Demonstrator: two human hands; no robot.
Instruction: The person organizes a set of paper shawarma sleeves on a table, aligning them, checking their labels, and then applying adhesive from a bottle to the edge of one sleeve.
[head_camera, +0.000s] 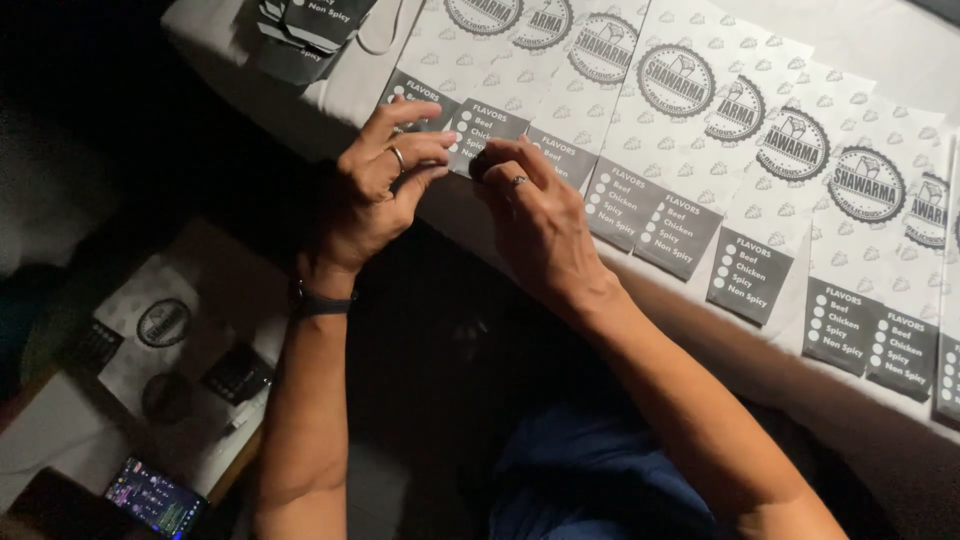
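- My left hand (375, 190) curls at the near edge of the tabletop (880, 40), thumb and first fingers pinched together on the lower corner of a paper bag (478, 128); a plain ring sits on one finger and a dark band wraps the wrist.
- My right hand (540, 215) meets it from the other side, fingertips pressed down on the same corner, closed round a small dark thing (480, 165) that is too hidden to name.
- That bag is flat, thin and matte, white with a faint repeating pattern, a round dark emblem near its far end and a grey rectangular panel with a column of small white circles at the near end.
- Its long axis runs away from me and slightly to the right; the grey panel end points at me, just at the tabletop edge.
- The row of bags (790, 200) lies overlapped like shingles, each one partly covering its neighbour, all tilted the same way, stepping off to my right.
- The tabletop is covered in pale cloth, smooth, brightly lit.
- A dark stack of printed cards or bags (300, 30) lies at the far left corner.
- Below the tabletop, in shadow to my left, more flat bags (165, 320) lie on a lower surface, and a phone (155, 497) with a lit screen rests nearby.
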